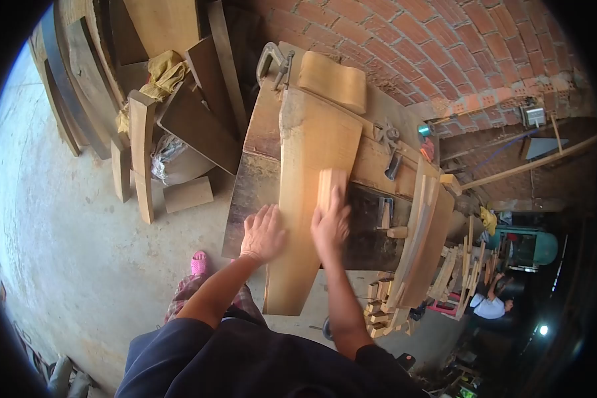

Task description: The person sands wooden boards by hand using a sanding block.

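I'm logging: left hand (264, 233) resting open by long tan wooden board's (315, 152) edge, likely stiff, heavy, edge-gripping best; right hand (331, 229) clasping pale rectangular wooden block (331, 182).

No legible text, label, brand, number or sign in the frame.
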{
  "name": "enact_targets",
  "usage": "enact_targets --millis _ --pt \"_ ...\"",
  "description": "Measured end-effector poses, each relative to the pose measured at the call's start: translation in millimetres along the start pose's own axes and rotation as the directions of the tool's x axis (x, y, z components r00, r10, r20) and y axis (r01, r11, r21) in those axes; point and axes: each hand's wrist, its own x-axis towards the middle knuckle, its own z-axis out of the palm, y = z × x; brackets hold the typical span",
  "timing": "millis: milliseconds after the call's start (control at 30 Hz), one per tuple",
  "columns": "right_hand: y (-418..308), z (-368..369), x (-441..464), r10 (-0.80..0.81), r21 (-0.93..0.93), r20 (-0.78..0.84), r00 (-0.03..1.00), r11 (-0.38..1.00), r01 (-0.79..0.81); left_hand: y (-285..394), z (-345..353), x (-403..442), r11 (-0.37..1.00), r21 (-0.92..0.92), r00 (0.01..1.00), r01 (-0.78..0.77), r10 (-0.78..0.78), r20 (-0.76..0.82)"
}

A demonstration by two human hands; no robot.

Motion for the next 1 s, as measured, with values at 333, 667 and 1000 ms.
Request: enact_targets --millis 333,667,1000 --pt "-18 16 188 0.069 0.015 0.023 0.997 0.997 -0.07 -6 6 -10 0.993 0.085 0.993 -0.08 0.088 -0.084" --pt "29 -19 -257 -0.079 0.072 0.026 0.997 0.994 0.077 -2 4 -15 0.998 -0.022 0.995 -0.055 0.053 -0.089" --pt "21 1 108 0.069 0.058 0.04 0.997 0.996 -0.071 9 -11 -6 1.0 -0.02 1.0 0.008 -0.008 0.025"
